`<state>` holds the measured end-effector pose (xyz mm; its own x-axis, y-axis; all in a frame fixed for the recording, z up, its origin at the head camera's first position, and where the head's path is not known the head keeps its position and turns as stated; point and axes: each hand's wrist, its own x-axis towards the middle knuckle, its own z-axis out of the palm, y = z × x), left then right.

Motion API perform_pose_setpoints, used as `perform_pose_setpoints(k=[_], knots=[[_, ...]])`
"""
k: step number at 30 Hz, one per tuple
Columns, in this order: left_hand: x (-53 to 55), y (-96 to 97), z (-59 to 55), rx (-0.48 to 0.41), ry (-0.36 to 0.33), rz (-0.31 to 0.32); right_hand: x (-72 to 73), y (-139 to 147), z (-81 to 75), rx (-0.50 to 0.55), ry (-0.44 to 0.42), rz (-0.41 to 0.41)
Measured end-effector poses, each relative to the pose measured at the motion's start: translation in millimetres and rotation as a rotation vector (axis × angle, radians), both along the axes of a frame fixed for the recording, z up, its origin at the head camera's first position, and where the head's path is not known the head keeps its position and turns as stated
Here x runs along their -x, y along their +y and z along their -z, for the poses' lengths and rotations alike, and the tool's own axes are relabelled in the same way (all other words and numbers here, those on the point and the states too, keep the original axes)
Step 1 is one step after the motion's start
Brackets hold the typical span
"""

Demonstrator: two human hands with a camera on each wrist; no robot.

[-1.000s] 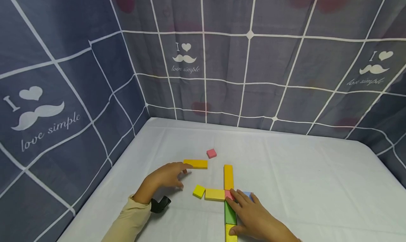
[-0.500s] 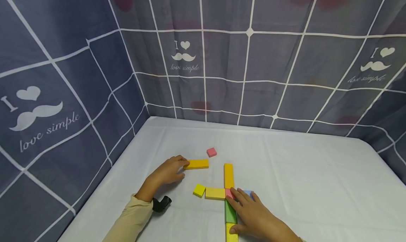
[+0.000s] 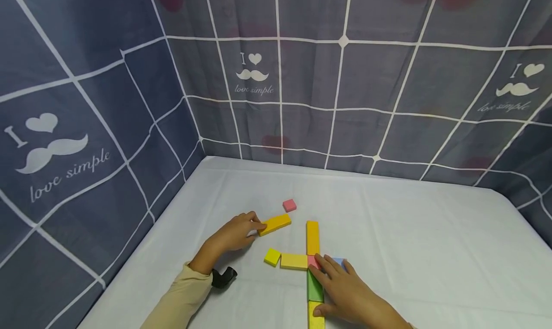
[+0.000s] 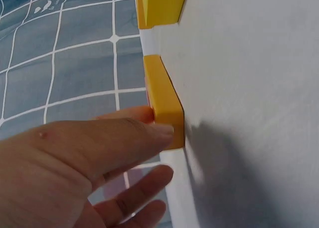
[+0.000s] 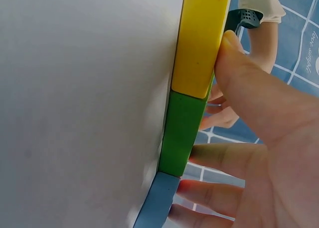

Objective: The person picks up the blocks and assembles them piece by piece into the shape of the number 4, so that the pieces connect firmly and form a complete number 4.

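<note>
My left hand (image 3: 235,232) pinches the near end of a long orange-yellow wooden block (image 3: 278,222) between thumb and fingers; the left wrist view shows this block (image 4: 167,98) from the side. My right hand (image 3: 347,293) rests with fairly straight fingers on a cross of blocks. That cross has a red-pink block (image 3: 312,261) at its centre, partly under the fingertips. Around it lie an orange-yellow block (image 3: 312,238), a pale yellow block (image 3: 294,261), a green block (image 3: 315,288) and a partly hidden blue block (image 3: 339,262). The thumb touches a yellow block (image 3: 316,321) below the green one.
A small yellow square block (image 3: 272,256) sits tilted at the pale block's left end. Farther back is a loose pink square block (image 3: 289,205). White cloth covers the table (image 3: 414,233); a dark gridded curtain (image 3: 310,80) stands behind and to the left.
My left hand has closed on the left end of the long orange-yellow block and shifted it slightly right, turning its far end upward. The right hand stays in place.
</note>
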<state>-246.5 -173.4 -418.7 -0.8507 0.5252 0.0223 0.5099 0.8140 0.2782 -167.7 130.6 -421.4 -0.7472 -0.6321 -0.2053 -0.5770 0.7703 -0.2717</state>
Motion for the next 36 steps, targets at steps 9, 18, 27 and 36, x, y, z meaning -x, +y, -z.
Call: perform_pose_setpoints(k=[9, 18, 27, 36], knots=[[2.6, 5.6, -0.8, -0.039, -0.003, 0.118, 1.1, -0.6, -0.6, -0.003, -0.015, 0.015], [19.8, 9.4, 7.9, -0.079, -0.197, 0.112, 2.7, -5.9, -2.2, -0.064, -0.062, 0.047], [27.4, 20.5, 13.0, -0.104, -0.16, 0.138, -0.5, 2.4, -3.3, -0.051, -0.029, 0.041], [22.2, 24.7, 15.1, -0.038, -0.132, 0.088, 0.1, -0.6, 0.5, -0.035, -0.019, 0.026]])
